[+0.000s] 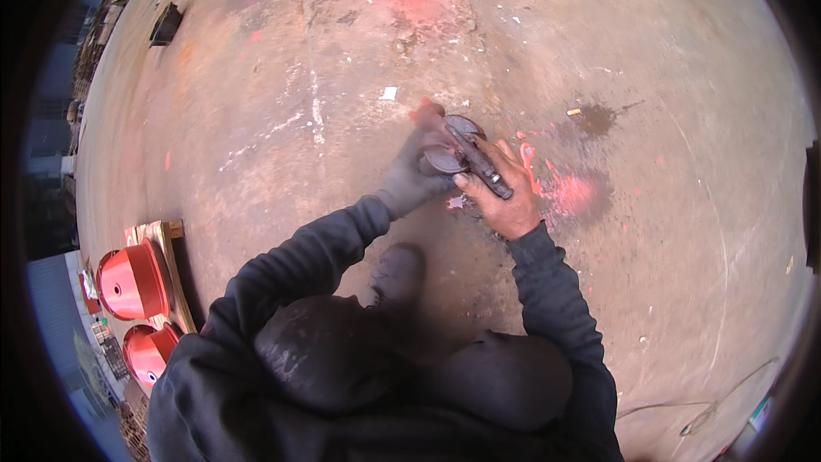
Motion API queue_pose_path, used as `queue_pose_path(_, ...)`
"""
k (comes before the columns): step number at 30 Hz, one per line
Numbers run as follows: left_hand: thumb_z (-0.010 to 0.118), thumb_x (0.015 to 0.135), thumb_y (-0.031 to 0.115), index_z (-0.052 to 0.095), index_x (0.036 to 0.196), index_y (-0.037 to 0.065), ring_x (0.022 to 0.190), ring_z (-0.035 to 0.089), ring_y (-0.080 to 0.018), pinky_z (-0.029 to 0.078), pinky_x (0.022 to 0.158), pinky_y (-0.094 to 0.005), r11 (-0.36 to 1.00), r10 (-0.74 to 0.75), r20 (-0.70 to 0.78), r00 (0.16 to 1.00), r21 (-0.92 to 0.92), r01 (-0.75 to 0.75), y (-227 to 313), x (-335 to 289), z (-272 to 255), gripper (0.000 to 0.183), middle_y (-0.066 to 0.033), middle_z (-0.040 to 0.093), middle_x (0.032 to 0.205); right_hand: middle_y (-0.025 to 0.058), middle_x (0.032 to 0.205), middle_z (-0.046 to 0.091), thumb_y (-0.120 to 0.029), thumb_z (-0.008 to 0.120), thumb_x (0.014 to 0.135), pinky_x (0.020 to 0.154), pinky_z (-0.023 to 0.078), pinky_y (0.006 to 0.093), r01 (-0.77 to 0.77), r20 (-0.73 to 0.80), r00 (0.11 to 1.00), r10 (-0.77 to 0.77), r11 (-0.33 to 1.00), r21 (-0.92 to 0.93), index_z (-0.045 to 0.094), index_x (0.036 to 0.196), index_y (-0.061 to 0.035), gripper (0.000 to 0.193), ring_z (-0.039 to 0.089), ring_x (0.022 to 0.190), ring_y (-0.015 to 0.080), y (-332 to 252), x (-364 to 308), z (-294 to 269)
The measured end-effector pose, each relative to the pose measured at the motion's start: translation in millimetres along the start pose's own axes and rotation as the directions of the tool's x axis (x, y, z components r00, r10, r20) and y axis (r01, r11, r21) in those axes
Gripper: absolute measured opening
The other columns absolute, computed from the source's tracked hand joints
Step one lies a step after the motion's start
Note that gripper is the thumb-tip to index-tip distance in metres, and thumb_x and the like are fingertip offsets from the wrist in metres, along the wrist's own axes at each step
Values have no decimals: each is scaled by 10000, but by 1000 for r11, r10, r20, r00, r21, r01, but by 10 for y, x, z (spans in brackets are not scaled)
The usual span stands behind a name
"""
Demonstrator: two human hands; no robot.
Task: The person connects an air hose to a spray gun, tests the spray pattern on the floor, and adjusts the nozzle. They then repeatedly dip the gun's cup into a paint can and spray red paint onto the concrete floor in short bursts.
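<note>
A dark metal piece (445, 158) with rounded, disc-like halves and a bar running across it is held above the floor in front of me. My left hand (410, 175), in a dark grey glove and partly smeared by motion, is closed round its left side. My bare right hand (509, 197) grips the near right end of the bar, thumb on one side and fingers on the other. A reddish patch shows at the piece's far end, where it is blurred. Its underside is hidden by my hands.
The concrete floor (256, 77) carries red paint stains (571, 192) and a white scrap (388, 93). Two red bowl-shaped parts (132, 282) sit at the left by a wooden pallet (175, 274). A dark box (166, 24) stands far left; a cable (705, 415) lies at lower right.
</note>
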State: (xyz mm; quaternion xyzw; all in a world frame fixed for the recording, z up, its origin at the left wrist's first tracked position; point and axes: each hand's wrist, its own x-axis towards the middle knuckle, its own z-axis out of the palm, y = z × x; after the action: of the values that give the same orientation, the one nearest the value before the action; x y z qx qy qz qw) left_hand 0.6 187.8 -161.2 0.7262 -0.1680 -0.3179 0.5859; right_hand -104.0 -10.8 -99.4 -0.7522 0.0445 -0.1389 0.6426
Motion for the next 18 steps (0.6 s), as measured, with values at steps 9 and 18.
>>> queue_pose_path(9,950,802,182,230,1683,77,1410,547,-260,510,1155,-407,998,-25,-16,1000,-50,24,-187,64,-38,1143,-128,510,1556,187,1064,669,-175,866,867,813,539,429,98,-51,993,-103,991,-90,644,1214,-3,447,681,932,345,158,-46,86)
queue_pose_path(18,942,825,150,121,1706,61,1436,525,-245,475,1181,-402,999,-39,67,997,-23,41,-56,19,-29,1208,-144,483,1588,208,1089,671,-170,859,864,846,534,434,93,-56,993,-104,981,-170,641,1197,26,444,676,968,366,64,-83,107)
